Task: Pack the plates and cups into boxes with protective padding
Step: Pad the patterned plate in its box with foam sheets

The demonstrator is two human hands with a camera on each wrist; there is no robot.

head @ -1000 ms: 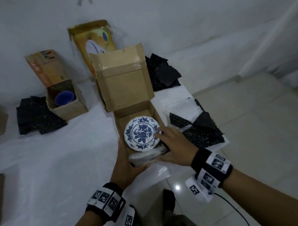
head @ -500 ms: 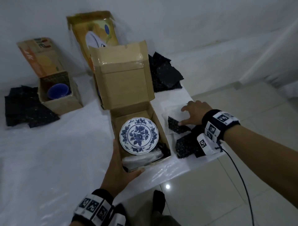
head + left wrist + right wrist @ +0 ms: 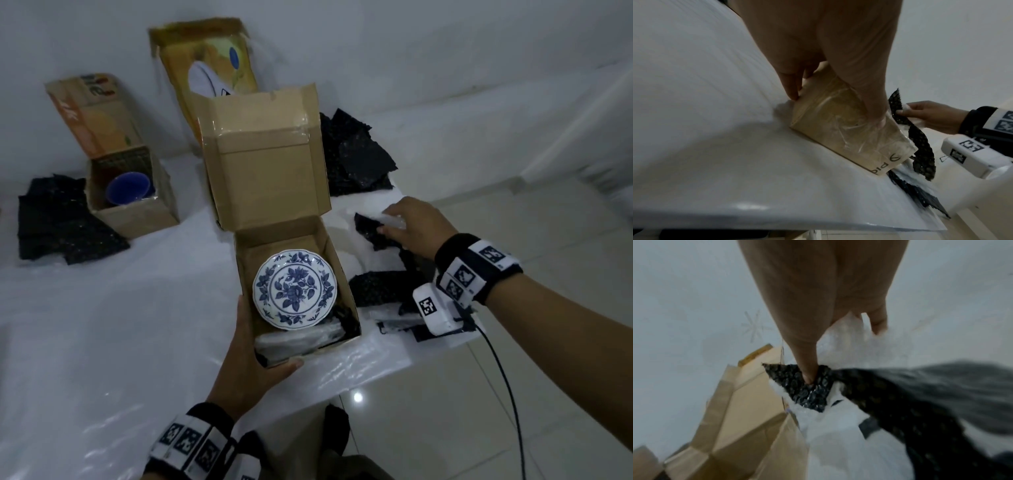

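Observation:
A blue-and-white floral plate (image 3: 294,294) lies in the open cardboard box (image 3: 346,274), on white and black padding (image 3: 298,339). My left hand (image 3: 253,356) grips the box's near left corner, fingers along the side wall and thumb across the front; the left wrist view shows that hold on the box (image 3: 838,133). To the right of the box, my right hand (image 3: 411,226) pinches a black bubble-wrap sheet (image 3: 368,226) together with a bit of white foam. The thumb (image 3: 807,366) presses on the sheet (image 3: 809,391), which is raised off the pile.
A blue cup (image 3: 128,188) sits in a small box (image 3: 137,219) at the left. Black bubble-wrap piles lie at the far left (image 3: 58,222) and behind the box (image 3: 356,154). A yellow box (image 3: 212,58) leans on the wall. The table edge (image 3: 394,366) runs near the right.
My right hand left the plate's rim, moved right to the padding pile and took hold of a black bubble-wrap sheet. The left hand stayed on the box corner.

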